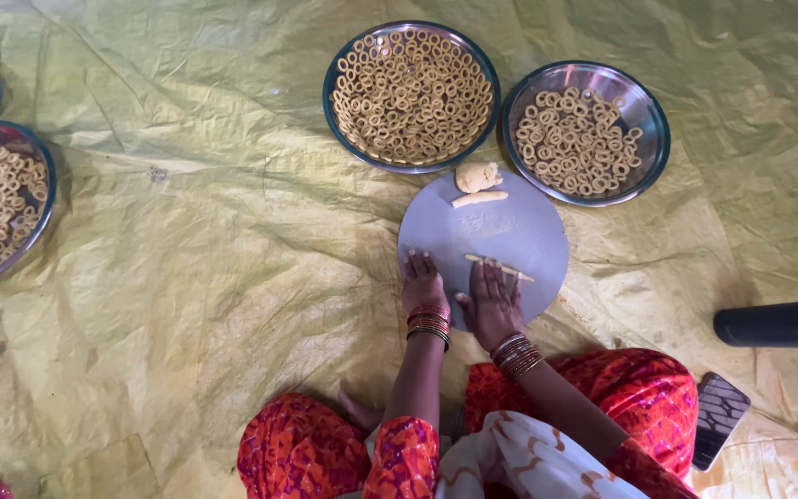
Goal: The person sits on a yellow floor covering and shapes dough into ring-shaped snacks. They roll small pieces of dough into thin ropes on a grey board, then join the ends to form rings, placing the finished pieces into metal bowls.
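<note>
Your right hand [492, 300] lies flat, fingers spread, pressing a thin dough strip [501, 267] on the round grey board [528, 231]. Your left hand [422, 282] rests open beside it at the board's edge. Beyond your fingertips sits what looks like a dough lump [477, 176], then two steel plates [648, 111] of dough rings [412, 94].
</note>
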